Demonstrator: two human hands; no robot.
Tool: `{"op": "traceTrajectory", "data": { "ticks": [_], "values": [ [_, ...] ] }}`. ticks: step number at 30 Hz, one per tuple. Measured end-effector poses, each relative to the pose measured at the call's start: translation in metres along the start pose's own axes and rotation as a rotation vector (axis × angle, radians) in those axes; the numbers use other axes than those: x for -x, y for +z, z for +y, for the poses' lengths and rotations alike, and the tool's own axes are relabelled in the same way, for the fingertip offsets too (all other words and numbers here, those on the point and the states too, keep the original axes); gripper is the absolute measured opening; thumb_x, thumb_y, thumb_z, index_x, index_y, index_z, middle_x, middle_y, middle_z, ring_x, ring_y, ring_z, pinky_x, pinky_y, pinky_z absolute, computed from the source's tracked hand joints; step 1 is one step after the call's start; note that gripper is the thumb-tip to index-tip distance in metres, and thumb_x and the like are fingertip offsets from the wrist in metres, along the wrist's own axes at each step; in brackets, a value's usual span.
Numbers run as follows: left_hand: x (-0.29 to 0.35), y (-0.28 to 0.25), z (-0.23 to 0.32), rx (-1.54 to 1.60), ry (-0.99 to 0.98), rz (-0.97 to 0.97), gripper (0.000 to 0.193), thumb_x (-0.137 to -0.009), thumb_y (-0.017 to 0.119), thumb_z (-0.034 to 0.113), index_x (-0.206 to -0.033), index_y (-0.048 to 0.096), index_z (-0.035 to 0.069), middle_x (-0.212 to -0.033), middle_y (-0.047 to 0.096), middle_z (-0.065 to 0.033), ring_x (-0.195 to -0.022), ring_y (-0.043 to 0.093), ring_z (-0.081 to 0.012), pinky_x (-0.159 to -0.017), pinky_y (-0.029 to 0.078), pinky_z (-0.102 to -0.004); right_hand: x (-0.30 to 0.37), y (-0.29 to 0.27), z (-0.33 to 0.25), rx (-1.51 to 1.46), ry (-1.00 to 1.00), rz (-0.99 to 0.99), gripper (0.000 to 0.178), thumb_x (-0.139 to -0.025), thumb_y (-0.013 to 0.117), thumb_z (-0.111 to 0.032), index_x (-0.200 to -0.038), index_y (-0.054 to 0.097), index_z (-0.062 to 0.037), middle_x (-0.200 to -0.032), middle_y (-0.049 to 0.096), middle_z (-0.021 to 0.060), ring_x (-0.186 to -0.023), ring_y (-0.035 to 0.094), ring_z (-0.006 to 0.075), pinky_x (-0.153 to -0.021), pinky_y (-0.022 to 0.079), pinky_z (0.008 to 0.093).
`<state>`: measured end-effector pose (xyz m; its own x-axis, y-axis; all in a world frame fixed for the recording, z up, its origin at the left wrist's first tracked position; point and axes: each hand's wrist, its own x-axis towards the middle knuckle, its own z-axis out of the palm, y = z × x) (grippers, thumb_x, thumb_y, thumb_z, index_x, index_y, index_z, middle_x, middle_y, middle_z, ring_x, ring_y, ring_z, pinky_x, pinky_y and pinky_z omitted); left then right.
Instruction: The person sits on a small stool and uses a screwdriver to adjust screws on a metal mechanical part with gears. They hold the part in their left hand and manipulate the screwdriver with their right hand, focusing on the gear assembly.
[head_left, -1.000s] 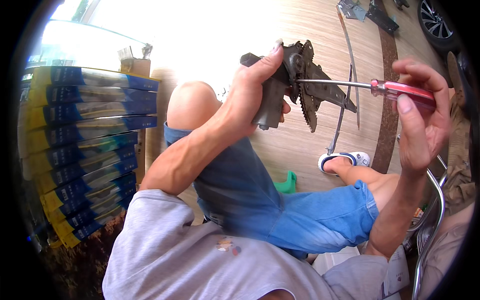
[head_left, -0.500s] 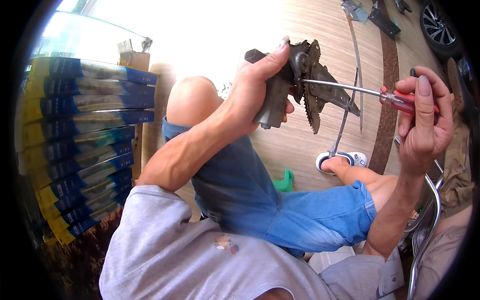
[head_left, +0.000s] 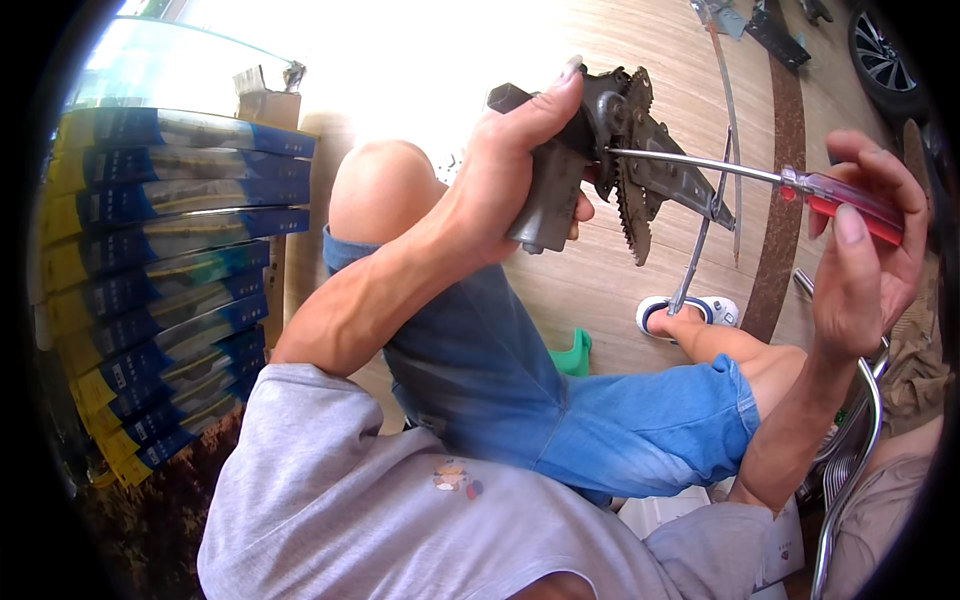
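Note:
My left hand (head_left: 488, 185) is wrapped around the grey motor housing (head_left: 548, 195) of what looks like a car window regulator, its thumb over the top. A dark toothed gear plate (head_left: 636, 200) sticks out on the right side, and long metal arms run from it down toward the floor. In my right hand (head_left: 868, 285) lies a screwdriver (head_left: 850, 198) with a clear red handle, between the thumb and loosely curled fingers. Its shank runs level to the left, and the tip meets the regulator beside the gear plate. The exact contact at the tip is too small to make out.
Blue and yellow boxes (head_left: 190, 200) are stacked at the left, beside a cardboard carton (head_left: 268, 108). A green plastic object (head_left: 572, 355) is on the floor below my knees. Bent metal tubes (head_left: 870, 410) stand at the right, and a car wheel (head_left: 880, 60) shows at the upper right.
My right hand has shifted a little to the right and its fingers have loosened and spread on the screwdriver handle. The left hand keeps its grip on the motor.

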<state>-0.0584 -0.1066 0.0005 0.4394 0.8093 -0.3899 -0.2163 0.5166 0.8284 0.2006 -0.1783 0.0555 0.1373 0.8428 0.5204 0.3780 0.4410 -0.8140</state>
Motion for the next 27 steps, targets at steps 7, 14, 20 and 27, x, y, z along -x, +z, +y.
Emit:
{"op": "traceTrajectory", "data": {
  "ticks": [7, 14, 20, 27],
  "values": [
    [0.004, 0.001, 0.004, -0.016, -0.041, -0.001, 0.058, -0.098, 0.055, 0.057, -0.102, 0.064, -0.001, -0.075, 0.064, -0.0122, -0.047, 0.061, -0.0159, -0.037, 0.05, -0.0279, 0.0, -0.006, -0.007, -0.096, 0.141, -0.094, 0.029, -0.102, 0.051, -0.012, -0.124, 0.058, 0.0046, -0.108, 0.07, 0.02, -0.062, 0.054, 0.0076, -0.055, 0.043, 0.0194],
    [0.003, -0.002, 0.002, -0.042, -0.048, 0.001, 0.062, -0.099, 0.05, 0.059, -0.109, 0.064, -0.001, -0.082, 0.066, -0.0141, -0.05, 0.063, -0.0143, -0.041, 0.051, -0.0252, 0.0, -0.01, 0.007, -0.137, 0.095, -0.059, 0.03, -0.099, 0.058, -0.009, -0.126, 0.059, 0.0034, -0.105, 0.071, 0.0164, -0.058, 0.053, 0.004, -0.049, 0.039, 0.017],
    [0.001, 0.002, 0.001, -0.011, -0.028, 0.004, 0.057, -0.098, 0.055, 0.055, -0.101, 0.064, -0.001, -0.073, 0.063, -0.0122, -0.048, 0.062, -0.0166, -0.037, 0.05, -0.0287, 0.0, 0.009, 0.005, -0.038, 0.016, 0.148, 0.027, -0.102, 0.058, -0.014, -0.122, 0.062, 0.0033, -0.101, 0.072, 0.0153, -0.05, 0.048, 0.0028, -0.044, 0.035, 0.0158],
    [0.003, 0.0, 0.001, -0.026, -0.017, 0.023, 0.056, -0.098, 0.056, 0.055, -0.101, 0.064, -0.001, -0.075, 0.063, -0.0131, -0.048, 0.062, -0.0167, -0.037, 0.05, -0.0286, -0.005, -0.008, -0.006, 0.006, 0.198, -0.104, 0.031, -0.099, 0.059, -0.011, -0.126, 0.059, 0.0032, -0.11, 0.071, 0.0155, -0.059, 0.052, 0.0033, -0.051, 0.04, 0.0164]
  ]
}}
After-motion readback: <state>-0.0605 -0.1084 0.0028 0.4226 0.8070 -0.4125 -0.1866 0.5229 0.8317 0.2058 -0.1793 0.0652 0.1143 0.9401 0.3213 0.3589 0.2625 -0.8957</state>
